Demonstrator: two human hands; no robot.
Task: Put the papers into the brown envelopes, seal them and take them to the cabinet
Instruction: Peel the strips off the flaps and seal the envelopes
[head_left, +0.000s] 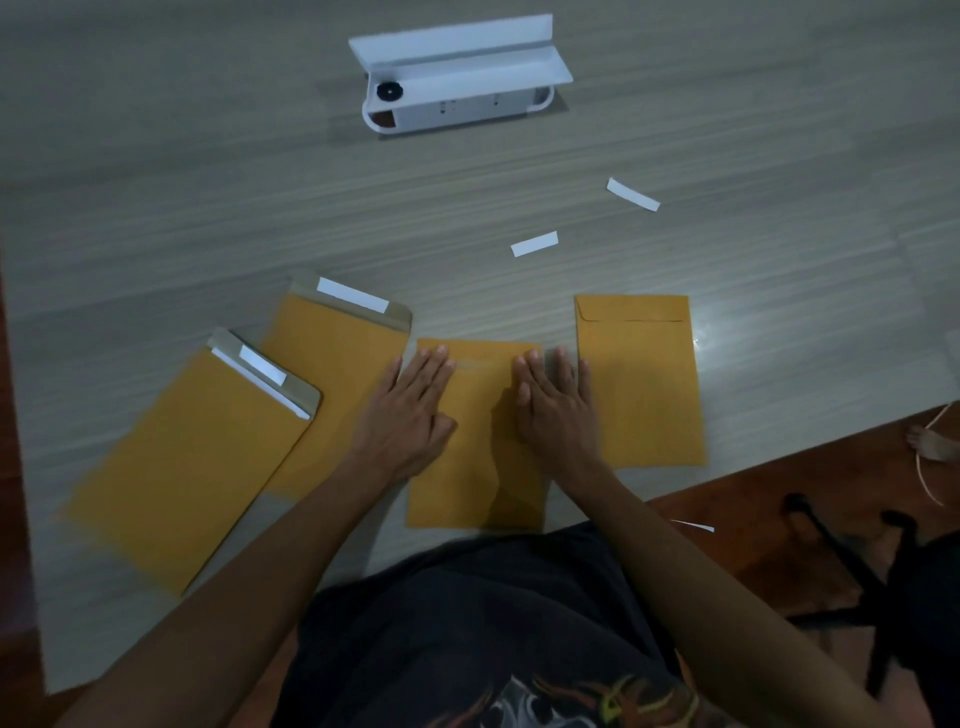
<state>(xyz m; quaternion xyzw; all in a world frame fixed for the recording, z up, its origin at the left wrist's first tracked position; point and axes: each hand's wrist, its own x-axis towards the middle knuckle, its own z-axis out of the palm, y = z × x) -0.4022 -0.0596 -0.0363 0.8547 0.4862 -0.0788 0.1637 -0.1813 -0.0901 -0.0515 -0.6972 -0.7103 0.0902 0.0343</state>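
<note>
Hands flat, fingers straight: left hand (410, 410) and right hand (556, 410) press the middle envelope (475, 467) on the surface (208, 182), sealed envelope (641, 384) just beside.

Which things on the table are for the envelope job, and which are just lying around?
For the job:
- middle envelope, pressed flat by left hand and right hand
- shut envelope on the right
- two open envelopes on the left

Just lying about:
- white holder
- peeled strips
- chair beside the table
</note>
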